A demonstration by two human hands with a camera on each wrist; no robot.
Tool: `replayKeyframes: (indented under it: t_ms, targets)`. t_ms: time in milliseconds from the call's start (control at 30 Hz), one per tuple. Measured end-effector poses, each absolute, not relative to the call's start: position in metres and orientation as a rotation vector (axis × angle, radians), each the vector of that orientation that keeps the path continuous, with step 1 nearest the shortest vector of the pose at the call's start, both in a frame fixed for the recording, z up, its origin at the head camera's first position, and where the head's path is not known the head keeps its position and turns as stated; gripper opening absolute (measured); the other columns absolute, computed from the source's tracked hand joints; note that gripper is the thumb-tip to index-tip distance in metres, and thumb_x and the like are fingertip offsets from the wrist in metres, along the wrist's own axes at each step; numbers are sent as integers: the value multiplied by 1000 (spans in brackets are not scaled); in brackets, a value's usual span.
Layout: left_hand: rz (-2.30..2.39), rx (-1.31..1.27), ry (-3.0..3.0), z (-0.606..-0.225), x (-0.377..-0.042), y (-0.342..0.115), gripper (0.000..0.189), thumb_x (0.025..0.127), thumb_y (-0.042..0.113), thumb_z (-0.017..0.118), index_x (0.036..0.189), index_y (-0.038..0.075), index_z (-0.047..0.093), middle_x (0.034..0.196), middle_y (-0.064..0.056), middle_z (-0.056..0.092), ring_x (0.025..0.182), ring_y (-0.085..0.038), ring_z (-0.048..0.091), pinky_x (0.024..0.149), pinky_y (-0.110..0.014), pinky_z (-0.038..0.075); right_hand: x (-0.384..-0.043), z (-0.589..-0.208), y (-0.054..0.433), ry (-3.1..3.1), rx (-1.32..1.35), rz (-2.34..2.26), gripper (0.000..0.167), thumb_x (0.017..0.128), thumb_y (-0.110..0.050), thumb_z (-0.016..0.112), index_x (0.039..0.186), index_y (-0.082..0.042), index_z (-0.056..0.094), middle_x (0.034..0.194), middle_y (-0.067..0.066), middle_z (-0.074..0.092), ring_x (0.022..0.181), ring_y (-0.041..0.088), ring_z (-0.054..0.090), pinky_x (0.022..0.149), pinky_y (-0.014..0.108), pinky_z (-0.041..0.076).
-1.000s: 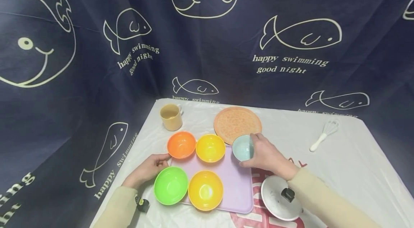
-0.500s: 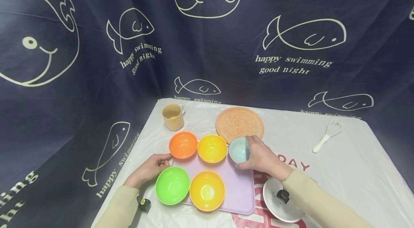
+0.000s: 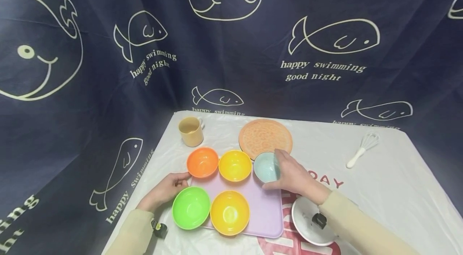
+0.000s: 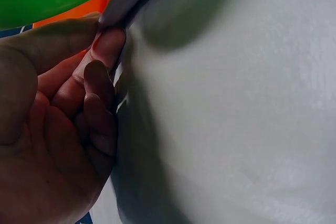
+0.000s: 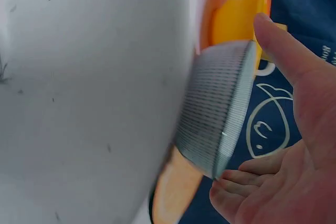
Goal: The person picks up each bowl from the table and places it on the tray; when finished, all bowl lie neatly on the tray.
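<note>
My left hand [image 3: 168, 187] pinches the left edge of the lilac tray [image 3: 265, 213] between thumb and fingers; the left wrist view shows the tray edge [image 4: 126, 1] in that pinch. Next to this hand are a green bowl [image 3: 191, 208] and an orange bowl [image 3: 203, 162]. My right hand [image 3: 294, 174] spreads around a light blue bowl [image 3: 265, 167] at the tray's far right corner. In the right wrist view the thumb stands away from the ribbed blue bowl [image 5: 215, 108], while the fingertips are right at its rim. Two yellow bowls [image 3: 235, 166] [image 3: 230, 213] also sit on the tray.
Behind the tray are a tan mug [image 3: 191, 131] and a round orange pizza-patterned board [image 3: 265, 137]. A white whisk [image 3: 361, 150] lies at the right. A white round dish [image 3: 302, 223] sits beneath the right forearm. A dark printed curtain [image 3: 231, 54] surrounds the table.
The blue bowl has shifted left, up beside the far yellow bowl, with my right hand following it. My left hand has stayed at the tray's edge.
</note>
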State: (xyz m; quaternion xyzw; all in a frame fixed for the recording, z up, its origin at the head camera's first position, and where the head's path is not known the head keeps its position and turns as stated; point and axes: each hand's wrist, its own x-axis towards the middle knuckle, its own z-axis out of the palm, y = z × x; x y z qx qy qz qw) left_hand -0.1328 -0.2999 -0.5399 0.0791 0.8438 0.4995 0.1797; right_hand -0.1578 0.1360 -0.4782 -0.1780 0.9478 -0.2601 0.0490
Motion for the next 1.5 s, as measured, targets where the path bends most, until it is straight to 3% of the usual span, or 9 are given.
replayKeyframes:
  t_ms: [133, 367, 467, 667, 767, 967, 1233, 1333, 1500]
  targets:
    - [1410, 207, 2376, -541, -134, -299, 53, 96, 3, 66, 146, -7, 53, 76, -2, 63, 72, -16, 58, 72, -26, 50, -144, -466, 151, 2923, -555, -806, 125, 66, -50, 97, 152, 14, 34, 152, 34, 43, 134, 51, 49, 104, 63, 44]
    - [1397, 201, 2383, -541, -135, -298, 53, 95, 2, 66, 147, -6, 53, 76, -4, 62, 74, -19, 58, 73, -27, 49, -105, -457, 195, 2955, -564, -818, 130, 66, -67, 90, 154, 12, 34, 152, 33, 43, 137, 52, 45, 105, 66, 41]
    - [1396, 202, 2389, -542, -135, -298, 53, 95, 3, 66, 146, -5, 54, 76, -3, 62, 75, -19, 58, 75, -27, 49, -85, -460, 212, 2959, -536, -820, 127, 66, -65, 91, 153, 10, 36, 150, 31, 46, 136, 52, 46, 104, 67, 41]
    - [1408, 221, 2390, -544, -134, -302, 53, 95, 3, 67, 146, -5, 55, 77, -4, 62, 77, -19, 59, 79, -28, 49, -50, -479, 232, 2992, -516, -789, 130, 56, -67, 94, 149, 8, 42, 144, 29, 53, 130, 50, 51, 100, 66, 44]
    - [1413, 231, 2384, -544, -133, -302, 52, 95, 1, 66, 146, -5, 55, 78, -4, 62, 76, -18, 59, 78, -27, 49, -38, -490, 236, 2992, -485, -773, 134, 51, -72, 93, 149, 6, 44, 144, 23, 55, 125, 41, 57, 97, 62, 48]
    - [1394, 234, 2398, -542, -133, -299, 52, 95, 0, 65, 146, -6, 55, 78, -3, 61, 75, -17, 58, 77, -27, 49, -30, -502, 236, 2956, -471, -757, 136, 51, -74, 91, 153, 2, 44, 150, 13, 52, 127, 28, 56, 100, 49, 50]
    - [1394, 222, 2407, -545, -133, -300, 51, 95, 0, 65, 145, -5, 56, 79, -5, 63, 77, -18, 59, 79, -26, 49, -29, -506, 232, 2973, -509, -760, 134, 51, -71, 94, 153, 1, 44, 148, 13, 53, 123, 27, 57, 97, 55, 51]
    - [1411, 198, 2397, -545, -133, -300, 51, 95, 2, 66, 145, -5, 56, 87, -7, 67, 74, -18, 57, 77, -26, 49, -29, -506, 230, 2990, -523, -748, 133, 51, -70, 94, 152, 1, 44, 146, 13, 54, 121, 27, 58, 96, 55, 52]
    - [1422, 173, 2383, -544, -133, -299, 52, 96, 3, 66, 146, -5, 55, 79, -6, 62, 71, -17, 55, 73, -25, 48, -29, -506, 228, 3022, -554, -743, 131, 49, -69, 95, 149, 0, 48, 140, 10, 57, 115, 24, 59, 93, 53, 53]
